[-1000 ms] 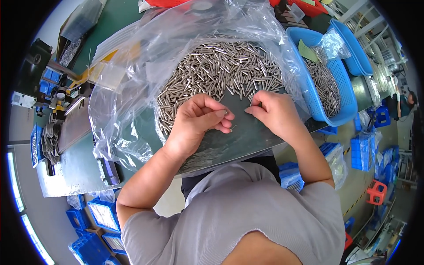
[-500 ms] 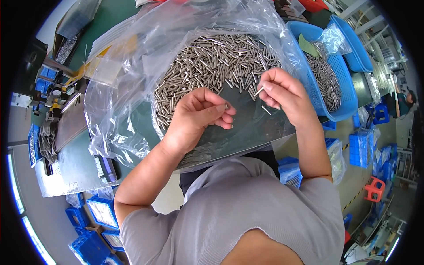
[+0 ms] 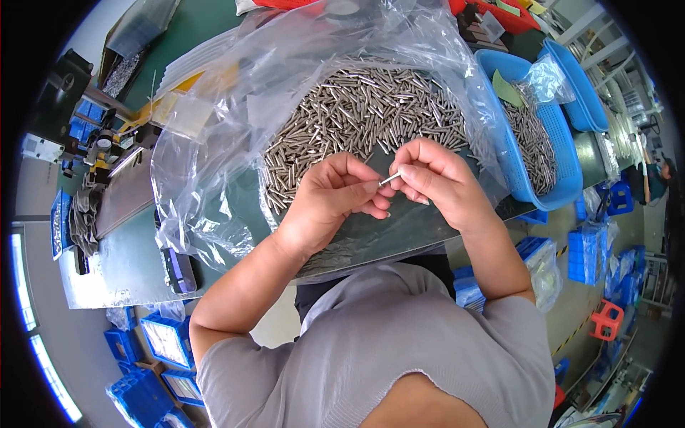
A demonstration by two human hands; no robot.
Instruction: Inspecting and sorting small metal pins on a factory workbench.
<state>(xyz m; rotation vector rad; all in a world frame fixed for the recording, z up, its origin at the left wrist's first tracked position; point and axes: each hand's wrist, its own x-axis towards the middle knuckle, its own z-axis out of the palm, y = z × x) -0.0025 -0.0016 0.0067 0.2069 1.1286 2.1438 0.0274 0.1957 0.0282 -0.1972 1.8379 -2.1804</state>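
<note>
Both hands meet just in front of the heap, and here is the slim metal pin (image 3: 389, 179), slanting across the gap between them! The right hand (image 3: 439, 182) has it in a pinch, thumb against forefinger, the grip firmly on the pin's upper right end. Over on the other side, the left hand (image 3: 339, 192) brings thumb and forefinger together right at the pin's lower end, a closed grip, though I cannot tell whether it clasps that end or some tiny piece of its own. Behind them spreads the heap of metal pins (image 3: 371, 107), a broad grey arc lying within the clear plastic sheeting (image 3: 207, 171), which bunches and gleams across the green bench (image 3: 121, 264). Out to the right, a blue perforated basket (image 3: 567, 153) carries more pins (image 3: 531, 139), with a green leaf-shaped piece (image 3: 506, 89) resting at their far end and a crumpled clear bag (image 3: 549, 80) beside it, close to a second blue basket (image 3: 581, 96).
</note>
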